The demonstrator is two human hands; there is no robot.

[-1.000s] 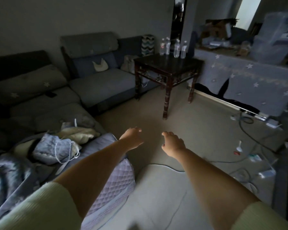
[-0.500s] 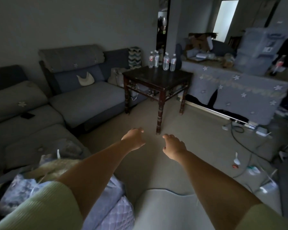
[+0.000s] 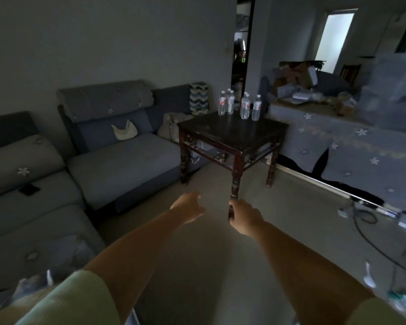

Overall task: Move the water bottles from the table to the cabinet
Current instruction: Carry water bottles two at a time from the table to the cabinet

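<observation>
Closer now than half a second ago stands the dark wooden table [image 3: 232, 134], and the view has lifted, so the heap of bedding at the lower left has almost gone from sight; both arms reach forward as they did before. On the far corner of the table top stand the water bottles [image 3: 238, 105], upright, clear with red and white labels, in two small groups just beside each other; how many exactly, I cannot tell, because some are hidden behind others. The left hand [image 3: 188, 207] hangs in the air above the floor, its fingers loosely curled and holding nothing; the right hand [image 3: 245, 216] is the same, loosely curled and empty, and it overlaps the foot of the near table leg in the view, but whether it touches the leg I cannot tell. Both hands are well apart from the bottles. Left of the table is a grey-blue sofa [image 3: 127, 160] with a pale cushion on it; right of the table stands a low cabinet [image 3: 352, 146] under a blue cloth with white flowers, and boxes and clutter lie on top; cables [image 3: 366, 221] lie on the floor beneath it.
</observation>
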